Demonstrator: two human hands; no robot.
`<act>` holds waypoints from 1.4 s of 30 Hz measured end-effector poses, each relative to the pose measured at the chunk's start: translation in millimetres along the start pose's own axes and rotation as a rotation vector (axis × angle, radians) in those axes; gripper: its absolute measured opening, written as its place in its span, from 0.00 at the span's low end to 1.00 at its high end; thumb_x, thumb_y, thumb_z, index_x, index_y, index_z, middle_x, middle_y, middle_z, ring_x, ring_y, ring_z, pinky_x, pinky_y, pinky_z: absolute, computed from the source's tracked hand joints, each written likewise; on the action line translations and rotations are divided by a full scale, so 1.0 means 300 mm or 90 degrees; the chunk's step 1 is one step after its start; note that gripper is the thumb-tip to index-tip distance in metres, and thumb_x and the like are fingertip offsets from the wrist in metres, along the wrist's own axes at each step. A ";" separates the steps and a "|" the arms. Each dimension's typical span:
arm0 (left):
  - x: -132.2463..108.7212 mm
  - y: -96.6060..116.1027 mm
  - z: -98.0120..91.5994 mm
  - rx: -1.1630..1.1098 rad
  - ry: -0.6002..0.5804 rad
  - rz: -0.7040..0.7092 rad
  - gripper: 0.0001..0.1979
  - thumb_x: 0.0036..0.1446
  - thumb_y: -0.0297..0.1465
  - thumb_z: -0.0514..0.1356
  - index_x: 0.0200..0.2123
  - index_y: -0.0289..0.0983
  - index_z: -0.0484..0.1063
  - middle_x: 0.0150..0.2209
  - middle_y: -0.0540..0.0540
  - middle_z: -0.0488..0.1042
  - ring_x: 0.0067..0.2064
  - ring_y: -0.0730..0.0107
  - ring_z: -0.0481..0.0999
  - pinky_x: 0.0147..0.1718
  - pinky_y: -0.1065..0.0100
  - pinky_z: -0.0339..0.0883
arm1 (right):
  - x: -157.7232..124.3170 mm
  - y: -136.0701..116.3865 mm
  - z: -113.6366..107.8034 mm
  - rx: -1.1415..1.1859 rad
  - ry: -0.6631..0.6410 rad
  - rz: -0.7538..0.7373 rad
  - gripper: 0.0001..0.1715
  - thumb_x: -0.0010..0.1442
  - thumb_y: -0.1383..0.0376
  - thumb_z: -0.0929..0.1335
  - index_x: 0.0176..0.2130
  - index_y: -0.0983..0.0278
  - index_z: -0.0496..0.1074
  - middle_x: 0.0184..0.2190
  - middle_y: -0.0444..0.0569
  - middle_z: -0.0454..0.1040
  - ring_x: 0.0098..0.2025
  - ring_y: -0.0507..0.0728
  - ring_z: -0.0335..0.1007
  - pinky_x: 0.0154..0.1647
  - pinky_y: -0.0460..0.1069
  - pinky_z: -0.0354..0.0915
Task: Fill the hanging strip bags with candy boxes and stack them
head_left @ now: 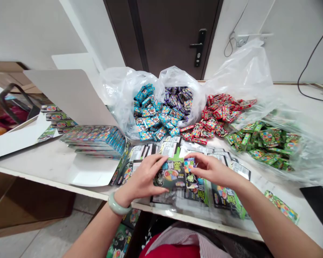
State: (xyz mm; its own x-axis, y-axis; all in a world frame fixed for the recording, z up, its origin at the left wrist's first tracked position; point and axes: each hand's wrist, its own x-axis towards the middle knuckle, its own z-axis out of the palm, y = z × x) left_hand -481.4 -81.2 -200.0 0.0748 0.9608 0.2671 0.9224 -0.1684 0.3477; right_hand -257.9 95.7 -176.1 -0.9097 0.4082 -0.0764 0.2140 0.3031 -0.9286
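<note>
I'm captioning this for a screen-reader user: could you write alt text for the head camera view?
The left hand, wearing a pale green bangle, and the right hand hold a green printed packet over a white table. Behind them, clear plastic bags spill heaps of small blue, purple, red and green boxes.

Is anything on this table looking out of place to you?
One green packet lies alone and slanted near the right edge of the table, apart from the others. More green packets show below the table's front edge, off the tabletop.
</note>
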 end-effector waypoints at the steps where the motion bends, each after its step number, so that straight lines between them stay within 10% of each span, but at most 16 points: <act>1: 0.000 0.000 -0.002 -0.005 -0.009 0.015 0.50 0.48 0.45 0.68 0.68 0.39 0.46 0.59 0.35 0.61 0.59 0.47 0.63 0.58 0.48 0.61 | 0.002 0.005 0.002 -0.002 -0.018 -0.002 0.18 0.60 0.60 0.68 0.51 0.57 0.68 0.27 0.41 0.68 0.26 0.52 0.64 0.26 0.47 0.59; 5: 0.006 0.009 0.007 -0.015 0.005 -0.005 0.51 0.49 0.44 0.68 0.68 0.39 0.44 0.59 0.35 0.59 0.60 0.48 0.62 0.58 0.49 0.61 | 0.013 0.035 0.028 0.061 0.103 0.026 0.27 0.55 0.61 0.71 0.53 0.59 0.65 0.36 0.45 0.70 0.27 0.51 0.66 0.28 0.48 0.63; 11: 0.018 0.018 0.041 -0.034 0.039 -0.010 0.53 0.45 0.43 0.70 0.68 0.41 0.45 0.58 0.34 0.61 0.58 0.46 0.64 0.56 0.48 0.63 | 0.002 0.033 0.109 -0.028 0.211 -0.008 0.15 0.61 0.58 0.67 0.45 0.62 0.72 0.37 0.50 0.75 0.36 0.57 0.72 0.39 0.52 0.67; 17: 0.007 -0.014 0.046 -0.029 0.071 -0.064 0.52 0.45 0.42 0.71 0.68 0.40 0.47 0.59 0.35 0.61 0.59 0.46 0.63 0.57 0.49 0.62 | 0.017 -0.011 0.098 0.002 0.025 -0.062 0.24 0.66 0.59 0.62 0.60 0.59 0.63 0.40 0.48 0.78 0.41 0.57 0.74 0.44 0.54 0.68; 20: -0.003 -0.039 0.035 -0.040 0.073 -0.081 0.52 0.46 0.42 0.70 0.68 0.40 0.46 0.59 0.35 0.60 0.60 0.47 0.63 0.58 0.50 0.62 | 0.149 0.009 0.013 -0.036 0.013 -0.028 0.21 0.68 0.57 0.58 0.55 0.61 0.68 0.34 0.47 0.79 0.33 0.54 0.74 0.35 0.50 0.68; 24: -0.027 -0.068 0.011 -0.021 0.103 -0.122 0.50 0.47 0.41 0.69 0.68 0.40 0.46 0.59 0.35 0.60 0.60 0.47 0.62 0.59 0.49 0.60 | 0.426 0.066 -0.063 -0.233 0.232 0.103 0.16 0.66 0.60 0.62 0.49 0.64 0.70 0.44 0.53 0.77 0.46 0.58 0.73 0.47 0.51 0.66; 32: -0.077 -0.090 -0.023 0.009 0.108 -0.139 0.48 0.50 0.41 0.68 0.68 0.42 0.45 0.59 0.36 0.60 0.60 0.47 0.64 0.57 0.50 0.63 | 0.734 0.109 0.011 -0.246 0.238 0.254 0.22 0.44 0.62 0.78 0.39 0.66 0.73 0.43 0.60 0.77 0.50 0.70 0.71 0.49 0.57 0.64; 36: -0.090 -0.110 -0.021 0.017 0.129 -0.155 0.47 0.51 0.41 0.67 0.68 0.42 0.45 0.60 0.37 0.59 0.60 0.48 0.64 0.58 0.50 0.63 | 0.664 0.130 -0.065 -0.107 0.199 0.235 0.11 0.52 0.61 0.72 0.34 0.66 0.74 0.35 0.53 0.78 0.40 0.62 0.75 0.38 0.51 0.67; 42: -0.078 -0.117 -0.015 0.013 0.147 -0.137 0.45 0.52 0.42 0.66 0.67 0.42 0.46 0.58 0.38 0.61 0.59 0.48 0.65 0.57 0.50 0.63 | 0.331 0.143 -0.144 0.125 0.162 0.141 0.22 0.51 0.52 0.71 0.41 0.63 0.71 0.37 0.49 0.76 0.35 0.53 0.73 0.34 0.47 0.69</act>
State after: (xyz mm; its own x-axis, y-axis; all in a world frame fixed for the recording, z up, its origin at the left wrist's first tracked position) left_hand -517.1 -98.8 -214.4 -0.2091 0.8978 0.3876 0.9153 0.0401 0.4008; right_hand -323.5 186.5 -207.9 -0.7267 0.6530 -0.2132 0.3003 0.0228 -0.9536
